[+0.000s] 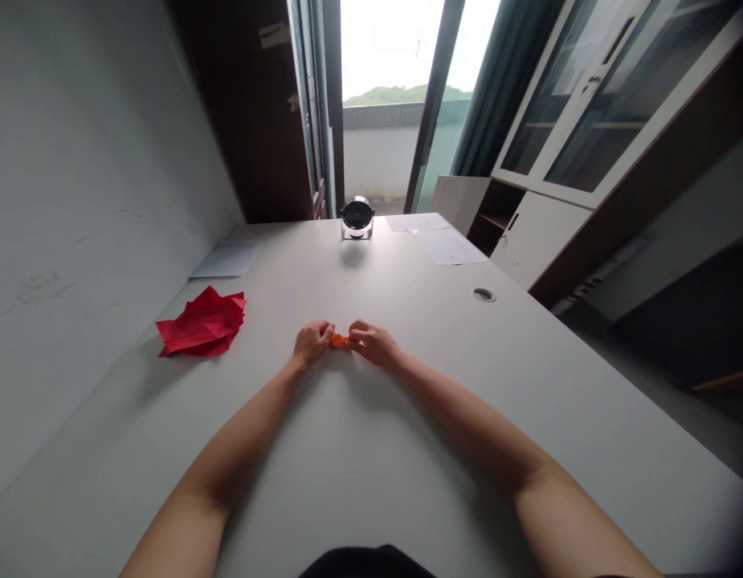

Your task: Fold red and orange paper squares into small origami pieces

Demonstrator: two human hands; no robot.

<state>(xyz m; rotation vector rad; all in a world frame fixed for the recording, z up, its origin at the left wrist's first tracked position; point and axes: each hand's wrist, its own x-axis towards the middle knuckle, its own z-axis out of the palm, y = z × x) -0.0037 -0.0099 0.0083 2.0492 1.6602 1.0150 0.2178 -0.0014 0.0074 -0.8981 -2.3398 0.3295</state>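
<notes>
A small folded piece of orange paper (339, 341) is held between my two hands, just above or on the white table. My left hand (314, 340) pinches its left end, with the fingers closed. At its right end my right hand (372, 343) grips it between thumb and fingertips. Much of the paper is covered by my fingers, so its full shape cannot be made out. Off to the left lie creased sheets of red paper (206, 323), apart from both hands.
The white table (323, 482) meets a wall on the left. A small round black device on a stand (357, 218) is at the far edge. White papers (451, 246) lie far right, another sheet (226, 259) far left. A cable hole (483, 295) is at right; cabinets (545, 233) stand beyond.
</notes>
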